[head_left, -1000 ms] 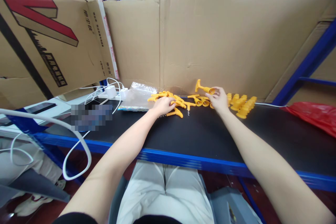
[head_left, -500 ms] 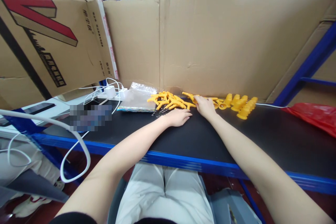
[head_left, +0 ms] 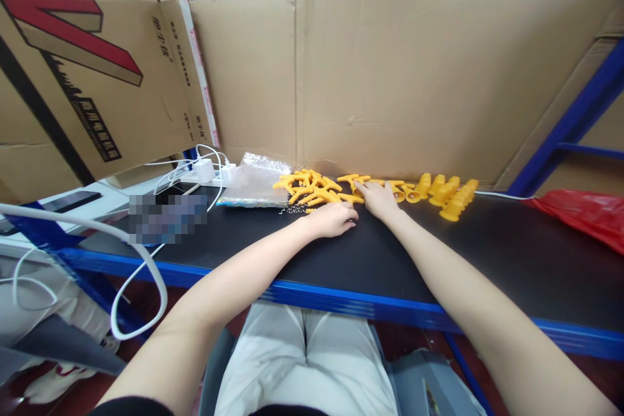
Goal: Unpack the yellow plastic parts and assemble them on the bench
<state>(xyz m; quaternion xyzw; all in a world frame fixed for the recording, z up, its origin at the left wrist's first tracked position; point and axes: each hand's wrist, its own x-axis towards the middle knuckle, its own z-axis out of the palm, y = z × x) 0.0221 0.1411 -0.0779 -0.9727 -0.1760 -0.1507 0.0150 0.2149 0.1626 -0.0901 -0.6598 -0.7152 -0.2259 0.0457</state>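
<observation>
Over the black shelf, my right hand (head_left: 383, 200) reaches into the yellow plastic parts, its fingers bent around a yellow branched piece (head_left: 350, 197) that is partly hidden by the hand. To its left, my left hand (head_left: 334, 220) rests low on the surface with curled fingers; whatever may be under them is hidden. A heap of yellow branched pieces (head_left: 312, 185) lies just behind the left hand. Right of my right hand are several yellow ribbed cone-shaped cups (head_left: 444, 192), some nested in rows, and one lying cup (head_left: 413, 196) with its round mouth toward me.
A clear plastic bag (head_left: 256, 182) lies left of the heap, near white chargers (head_left: 203, 171) and cables. A cardboard wall (head_left: 390, 78) stands behind. A red bag (head_left: 582, 211) lies at right. The blue shelf edge (head_left: 351, 299) runs in front of my lap.
The branched piece beside my right hand, tilted before, now lies flatter. My right hand has lowered slightly with its fingers more spread. Pieces in the heap have shifted; my left hand has barely moved.
</observation>
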